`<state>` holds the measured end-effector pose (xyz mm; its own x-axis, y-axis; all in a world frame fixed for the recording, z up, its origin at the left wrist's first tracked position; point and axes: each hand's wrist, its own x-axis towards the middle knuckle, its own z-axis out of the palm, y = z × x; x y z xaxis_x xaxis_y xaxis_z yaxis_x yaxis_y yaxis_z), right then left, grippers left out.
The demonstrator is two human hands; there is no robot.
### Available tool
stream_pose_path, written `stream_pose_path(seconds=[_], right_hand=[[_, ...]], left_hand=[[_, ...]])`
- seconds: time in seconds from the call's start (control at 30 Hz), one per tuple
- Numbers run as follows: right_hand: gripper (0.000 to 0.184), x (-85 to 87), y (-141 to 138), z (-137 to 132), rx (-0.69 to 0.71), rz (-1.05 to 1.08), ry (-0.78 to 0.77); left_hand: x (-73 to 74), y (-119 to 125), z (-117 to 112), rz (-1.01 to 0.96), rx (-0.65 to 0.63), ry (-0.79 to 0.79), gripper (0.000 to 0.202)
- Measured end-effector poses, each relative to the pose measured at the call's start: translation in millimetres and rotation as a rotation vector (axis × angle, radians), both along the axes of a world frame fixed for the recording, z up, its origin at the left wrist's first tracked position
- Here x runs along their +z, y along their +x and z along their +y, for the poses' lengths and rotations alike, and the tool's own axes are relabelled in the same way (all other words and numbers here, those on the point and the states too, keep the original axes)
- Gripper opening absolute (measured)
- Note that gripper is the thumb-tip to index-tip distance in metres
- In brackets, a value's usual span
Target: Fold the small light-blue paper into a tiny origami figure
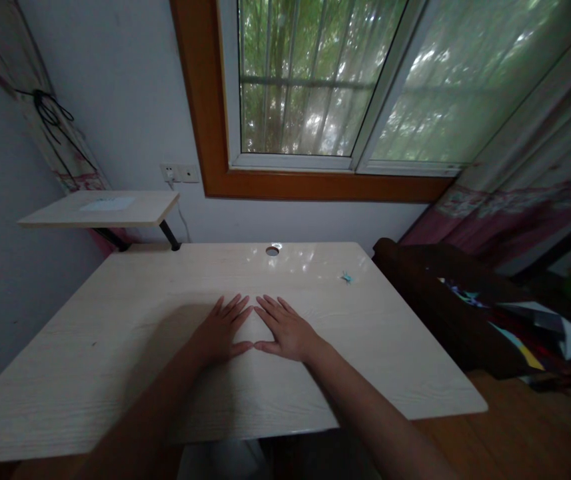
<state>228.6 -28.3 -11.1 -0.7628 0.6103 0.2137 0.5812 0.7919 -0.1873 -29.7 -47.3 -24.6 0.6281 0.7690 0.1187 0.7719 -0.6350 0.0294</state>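
Note:
My left hand (220,330) lies flat, palm down, on the pale wooden desk (115,333), fingers stretched out and apart. My right hand (285,328) lies flat beside it in the same way. The thumb tips and the forefinger tips of the two hands nearly touch, leaving a small triangle of desk between them. Neither hand holds anything. A tiny blue-green paper shape (347,277) sits on the desk to the far right of my right hand, well apart from it.
A round cable hole (272,251) is at the desk's back edge. A small raised shelf (100,208) stands at the back left. A wall socket (179,173) and a window (305,87) are behind. Dark wooden furniture (445,300) with colourful things stands at the right.

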Motion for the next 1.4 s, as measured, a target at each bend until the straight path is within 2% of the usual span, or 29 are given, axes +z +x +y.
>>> stream_pose_path(seconds=[0.2, 0.53, 0.93, 1.07, 1.27, 1.4], right_hand=[[0.085, 1.1, -1, -1, -0.013, 0.014, 0.006], [0.087, -9.4, 0, -1, -0.022, 0.027, 0.01], [0.086, -8.7, -2, -1, -0.037, 0.038, -0.012], [0.078, -5.1, -2, -3, -0.058, 0.053, -0.039], [0.045, -2.5, 5, -7, -0.243, 0.289, -0.039], [0.035, -4.2, 32, 2, -0.435, 0.45, 0.031]], left_hand=[[0.6, 0, 0, -0.006, 0.005, -0.019, 0.08], [4.1, 3, 0, 0.006, 0.017, -0.045, 0.081], [7.0, 3, -1, 0.023, 0.014, -0.041, 0.081], [5.5, 0, 0, 0.017, 0.011, -0.048, 0.079], [7.7, 0, -2, -0.034, 0.011, -0.063, 0.078], [9.6, 1, -2, -0.075, 0.042, -0.06, 0.072]])
